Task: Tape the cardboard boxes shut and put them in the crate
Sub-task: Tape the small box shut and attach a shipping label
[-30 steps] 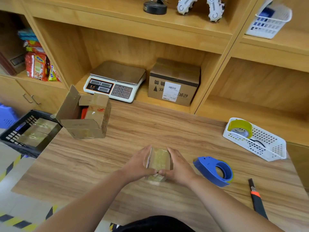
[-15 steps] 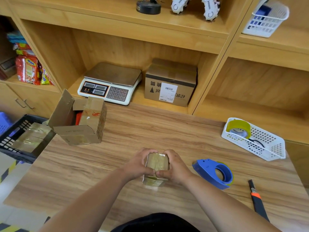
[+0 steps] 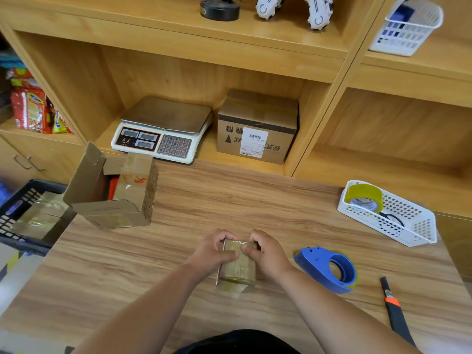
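Observation:
A small cardboard box [image 3: 238,269] covered in shiny tape stands on the wooden table [image 3: 229,205] near its front edge. My left hand [image 3: 213,251] grips its left side and my right hand [image 3: 267,254] grips its right side, thumbs meeting on the top. A bigger cardboard box [image 3: 115,192] lies open at the table's left, with something red inside. The black crate [image 3: 24,200] sits lower, left of the table, and holds a taped box [image 3: 38,218]. A blue tape dispenser [image 3: 328,268] lies just right of my right hand.
A white basket [image 3: 408,226] with a yellow tape roll [image 3: 364,200] stands at the table's right. An orange-and-black utility knife [image 3: 393,307] lies at the front right. On the shelf behind are a scale [image 3: 163,129] and a labelled cardboard box [image 3: 256,126].
Both hands have curled tighter round the small box and tipped it, so its taped top faces me more. My thumbs have moved onto its top.

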The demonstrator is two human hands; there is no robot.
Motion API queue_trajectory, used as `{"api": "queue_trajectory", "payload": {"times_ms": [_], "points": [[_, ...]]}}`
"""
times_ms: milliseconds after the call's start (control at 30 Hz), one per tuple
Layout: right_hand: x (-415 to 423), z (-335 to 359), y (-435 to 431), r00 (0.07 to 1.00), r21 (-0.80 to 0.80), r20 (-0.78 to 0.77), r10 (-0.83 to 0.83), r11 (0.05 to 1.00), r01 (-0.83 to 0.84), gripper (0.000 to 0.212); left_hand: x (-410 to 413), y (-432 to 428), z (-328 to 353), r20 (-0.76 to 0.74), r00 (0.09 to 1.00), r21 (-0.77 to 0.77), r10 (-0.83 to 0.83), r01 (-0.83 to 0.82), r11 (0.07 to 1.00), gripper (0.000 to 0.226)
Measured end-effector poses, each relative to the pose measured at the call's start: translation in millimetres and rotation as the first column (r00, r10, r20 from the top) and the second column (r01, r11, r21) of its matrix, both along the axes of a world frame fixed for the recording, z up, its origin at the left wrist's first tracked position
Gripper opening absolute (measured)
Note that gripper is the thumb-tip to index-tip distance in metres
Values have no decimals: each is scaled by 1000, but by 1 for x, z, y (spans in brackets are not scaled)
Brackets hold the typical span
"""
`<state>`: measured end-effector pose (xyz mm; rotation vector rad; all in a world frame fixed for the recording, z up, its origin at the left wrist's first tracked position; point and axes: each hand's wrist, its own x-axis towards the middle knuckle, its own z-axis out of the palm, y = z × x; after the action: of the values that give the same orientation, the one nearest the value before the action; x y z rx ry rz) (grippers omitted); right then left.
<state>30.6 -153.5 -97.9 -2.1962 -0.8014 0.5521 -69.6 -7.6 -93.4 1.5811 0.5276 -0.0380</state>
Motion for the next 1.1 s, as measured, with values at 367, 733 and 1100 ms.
{"api": "queue_trajectory", "payload": {"times_ms": [367,733,1100], "points": [[-9,3,12,955,85,-220,-198,972,221,31,3,-5,5,-11,999,-51,46,-47,998,28],[0,10,3,952,45,-249,-180,979,197,29,16,-12,4,-101,992,22,72,-70,997,19],[-3,3,10,961,59,-214,-173,980,190,31,19,-16,-9,46,997,393,66,-79,916,22]]}}
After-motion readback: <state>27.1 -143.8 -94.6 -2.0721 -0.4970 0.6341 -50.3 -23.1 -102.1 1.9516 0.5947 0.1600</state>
